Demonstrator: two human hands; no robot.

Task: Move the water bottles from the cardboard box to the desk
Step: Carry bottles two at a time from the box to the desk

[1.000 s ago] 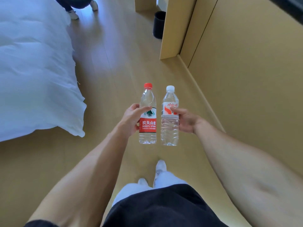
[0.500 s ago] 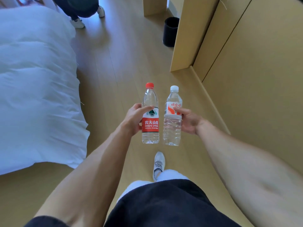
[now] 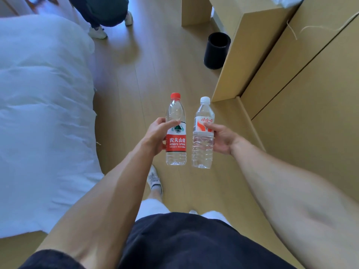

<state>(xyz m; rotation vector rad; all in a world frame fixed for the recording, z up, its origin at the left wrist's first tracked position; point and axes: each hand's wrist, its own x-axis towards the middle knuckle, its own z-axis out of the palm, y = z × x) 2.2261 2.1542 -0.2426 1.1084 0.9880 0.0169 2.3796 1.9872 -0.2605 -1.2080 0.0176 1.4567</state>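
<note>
One clear bottle (image 3: 175,131) has a red cap and a red and white label with a green picture, and the clear bottle (image 3: 203,133) at its 3 o'clock has a white cap and a white label with orange-red marks. The floor (image 3: 147,74) is light brown wood, the bed cover (image 3: 42,113) at 9 o'clock is white, and the bin (image 3: 216,50) at 1 o'clock is black.

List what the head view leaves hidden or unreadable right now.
- Cardboard box and desk top: neither can be picked out in the head view.
- Fingers of the left hand: behind the red-capped bottle.
- Small print on the white-capped bottle: too small, partly under the right hand.
- Second person: cut off by the top edge.
</note>
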